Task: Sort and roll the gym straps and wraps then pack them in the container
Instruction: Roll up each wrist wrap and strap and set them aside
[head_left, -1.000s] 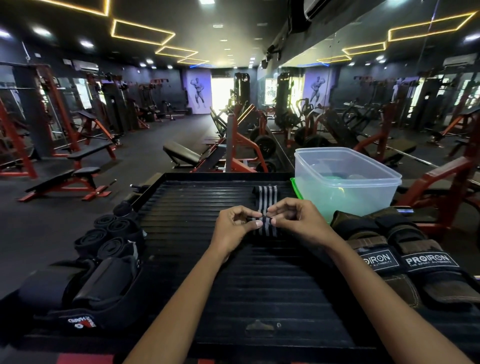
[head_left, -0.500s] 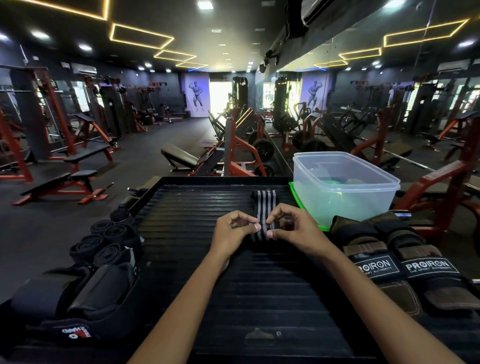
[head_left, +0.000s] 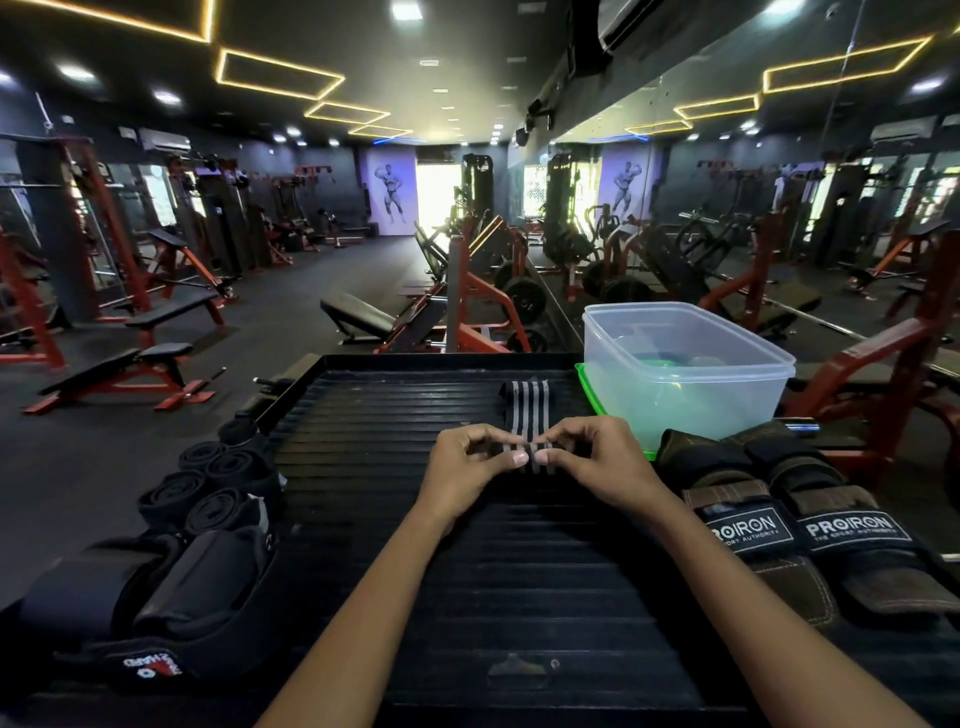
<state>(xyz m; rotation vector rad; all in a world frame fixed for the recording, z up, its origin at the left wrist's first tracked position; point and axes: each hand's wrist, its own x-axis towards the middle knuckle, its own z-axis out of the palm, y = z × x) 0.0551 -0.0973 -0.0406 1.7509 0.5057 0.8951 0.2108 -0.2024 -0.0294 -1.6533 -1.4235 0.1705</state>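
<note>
The striped wrap lies flat on the ribbed black platform, long axis running straight away from the person toward the far edge; the near end is already a small roll, w/ the loose tail ahead of the fingers, so rolling probably goes forward. Both hands meet on that roll: left hand and right hand each curled, thumb and fingertips pinching it, equally near. Wrap looks woven, elastic, black w/ grey stripes. Clear plastic container, smooth, rectangular, sits just right of the tail. Leather-look gloves near right; rolled black straps well left.
</note>
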